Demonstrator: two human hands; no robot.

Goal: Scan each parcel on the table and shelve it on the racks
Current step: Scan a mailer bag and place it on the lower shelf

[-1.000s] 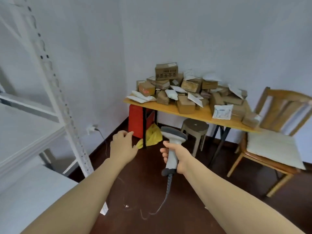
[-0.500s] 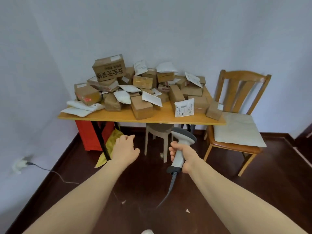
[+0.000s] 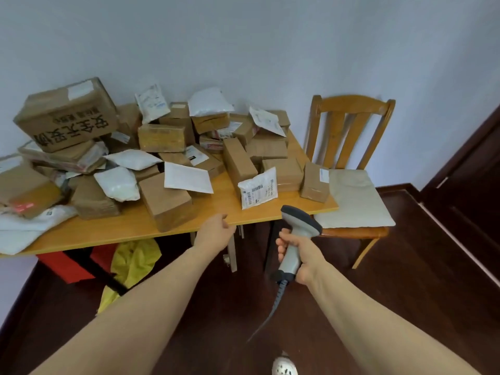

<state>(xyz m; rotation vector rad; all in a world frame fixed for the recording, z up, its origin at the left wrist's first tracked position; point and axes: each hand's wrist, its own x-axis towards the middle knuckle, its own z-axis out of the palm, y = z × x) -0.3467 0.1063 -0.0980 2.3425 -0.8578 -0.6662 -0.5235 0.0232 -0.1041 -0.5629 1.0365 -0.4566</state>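
Approach: left hand [image 3: 216, 234] loose, empty; right hand [image 3: 301, 257] gripping scanner [image 3: 301, 221]; best take front mailer [image 3: 258, 191], label towards scanner

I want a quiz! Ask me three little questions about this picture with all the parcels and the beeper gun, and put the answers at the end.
1. True or false: the right hand grips the scanner.
2. Which thing lies nearest the scanner's head?
A) the white barcoded mailer
B) the big printed box
C) the yellow bag
3. Fill in the gap: the left hand, by the table's front edge, holds ____.

Key: 1 true; 2 A; 3 nothing.
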